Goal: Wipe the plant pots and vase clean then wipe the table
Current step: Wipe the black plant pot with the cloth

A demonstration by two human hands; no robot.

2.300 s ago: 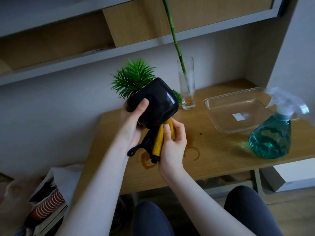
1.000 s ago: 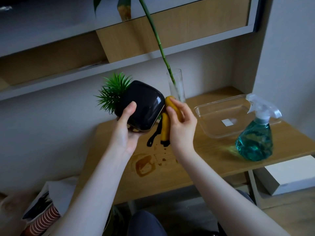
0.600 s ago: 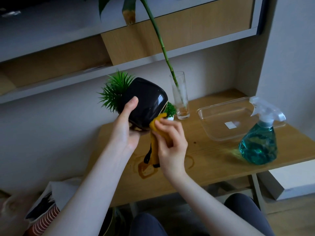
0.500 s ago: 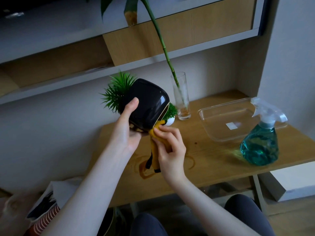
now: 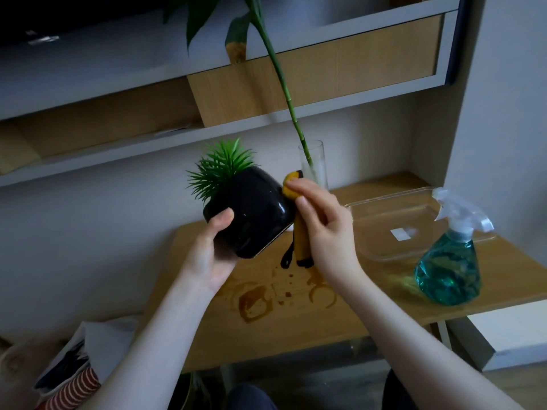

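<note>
While left hand [image 5: 211, 255] grips tilted black pot [image 5: 251, 214] to expose its side, right hand [image 5: 324, 229] pinches yellow cloth [image 5: 297, 208] against it; table [image 5: 296, 324] stains wait.

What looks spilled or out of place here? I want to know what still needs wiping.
Brown ring stains and drips mark the wooden table below the tilted black pot. Nothing else looks spilled.

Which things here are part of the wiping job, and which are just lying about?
Part of the job:
black plant pot, held in left hand
yellow cloth, in right hand
glass vase
table

Lying about:
clear tray
spray bottle
striped item on the floor
</note>
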